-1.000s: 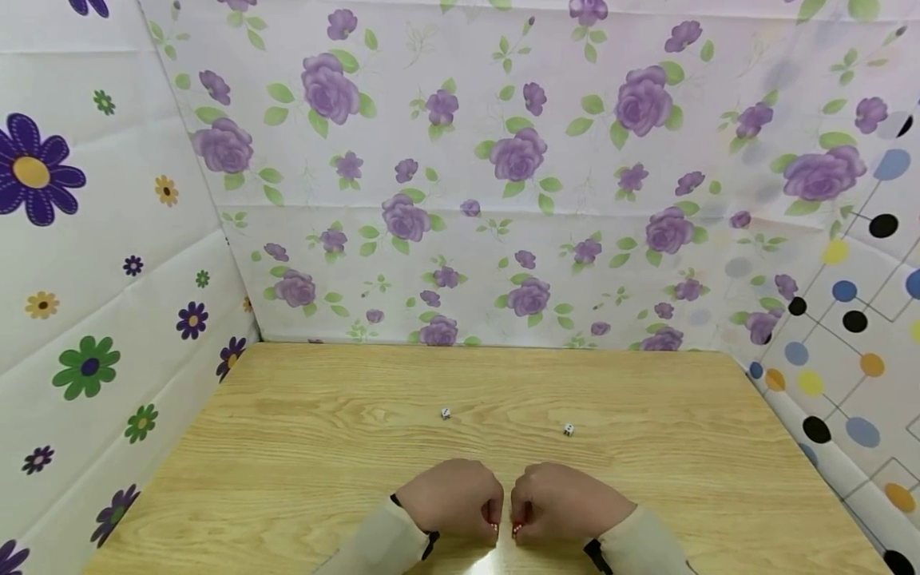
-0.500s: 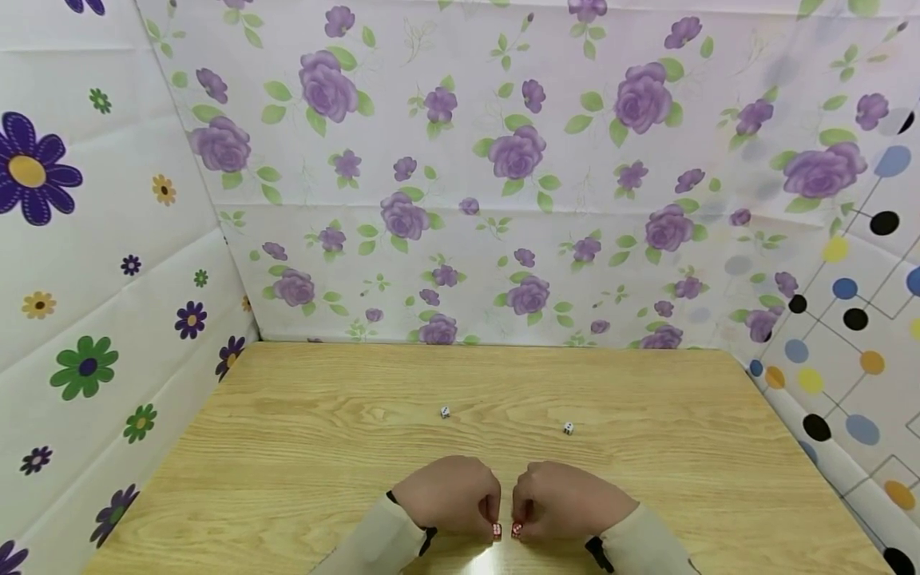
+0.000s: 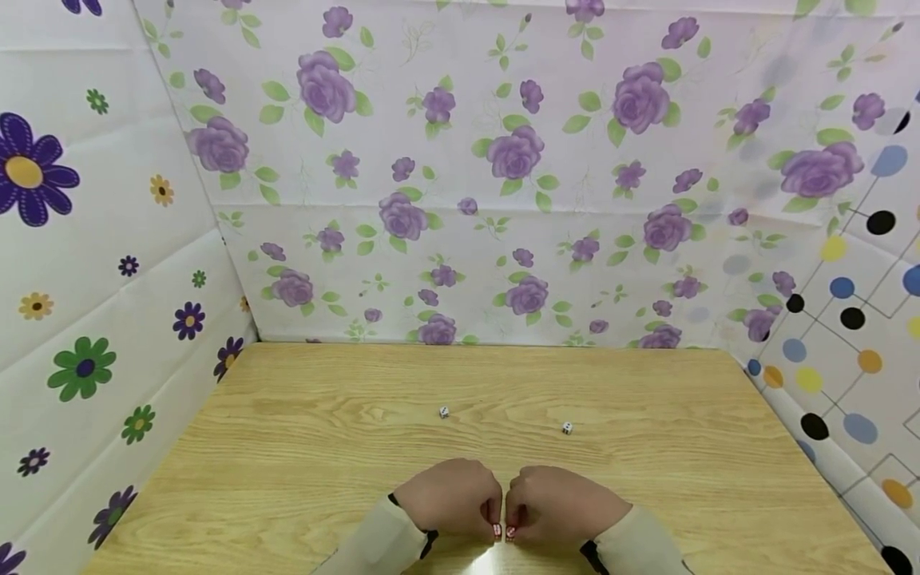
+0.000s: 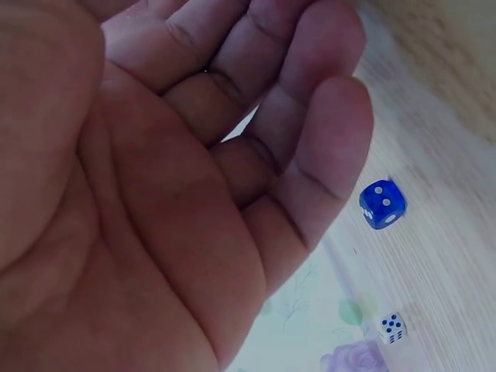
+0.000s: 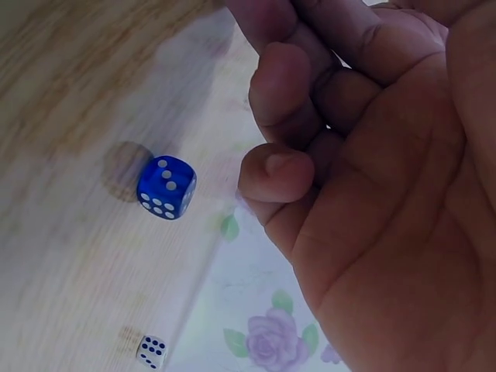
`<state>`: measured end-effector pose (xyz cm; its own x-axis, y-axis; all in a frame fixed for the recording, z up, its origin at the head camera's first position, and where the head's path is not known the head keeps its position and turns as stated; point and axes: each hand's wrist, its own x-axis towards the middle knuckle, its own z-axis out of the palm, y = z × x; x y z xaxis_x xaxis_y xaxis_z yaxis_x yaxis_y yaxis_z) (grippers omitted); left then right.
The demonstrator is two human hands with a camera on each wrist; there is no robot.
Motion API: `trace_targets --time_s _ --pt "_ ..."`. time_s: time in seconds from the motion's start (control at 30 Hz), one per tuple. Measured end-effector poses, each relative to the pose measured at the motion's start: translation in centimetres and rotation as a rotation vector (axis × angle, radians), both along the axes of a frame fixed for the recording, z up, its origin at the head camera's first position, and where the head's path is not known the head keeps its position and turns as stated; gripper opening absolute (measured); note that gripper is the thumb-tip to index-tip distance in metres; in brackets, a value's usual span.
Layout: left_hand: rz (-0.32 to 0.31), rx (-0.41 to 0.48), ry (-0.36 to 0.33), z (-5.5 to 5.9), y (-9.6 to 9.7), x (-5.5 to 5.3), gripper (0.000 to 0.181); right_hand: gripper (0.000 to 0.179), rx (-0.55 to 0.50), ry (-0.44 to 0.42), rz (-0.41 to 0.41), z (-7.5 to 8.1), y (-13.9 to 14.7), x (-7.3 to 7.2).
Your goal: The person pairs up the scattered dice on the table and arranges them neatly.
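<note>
In the head view my left hand [image 3: 451,499] is low at the table's front, pinching a small red die [image 3: 497,530] with white pips. Facing it, my right hand [image 3: 564,503] pinches another red die [image 3: 511,533]. A narrow gap separates the two dice. Both red dice are out of sight in the wrist views. A blue die [image 4: 383,205] lies on the wood beyond the fingers in the left wrist view. Another blue die [image 5: 167,187] sits beside the fingers in the right wrist view. My hands hide the blue dice from the head camera.
Farther back on the wooden table [image 3: 323,399] lie two white dice, one left [image 3: 443,412] and one right [image 3: 567,428]. A rose-patterned cloth [image 3: 460,176] rises behind the far edge. Patterned cloths also stand at the left [image 3: 144,335] and right [image 3: 848,359].
My right hand has moved left with its red die, narrowing the gap between the two red dice. The left hand stays almost in place. The white dice have not moved.
</note>
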<state>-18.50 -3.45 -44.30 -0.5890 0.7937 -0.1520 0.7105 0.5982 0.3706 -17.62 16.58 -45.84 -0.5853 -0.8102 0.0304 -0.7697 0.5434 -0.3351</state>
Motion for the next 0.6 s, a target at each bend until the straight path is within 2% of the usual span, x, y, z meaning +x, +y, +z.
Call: trace_targets --time_s 0.17,0.4,0.6 --pt "0.003 -0.007 0.018 -0.10 0.15 -0.02 0.016 0.009 -0.010 -0.014 -0.024 -0.04 -0.09 0.15" --pt "0.013 -0.004 -0.010 0.01 0.16 0.02 0.010 0.008 -0.007 0.007 -0.020 0.02 -0.09 0.13" --pt "0.003 0.008 -0.022 -0.06 0.21 0.06 0.011 0.007 -0.019 -0.019 -0.012 -0.13 -0.08 0.09"
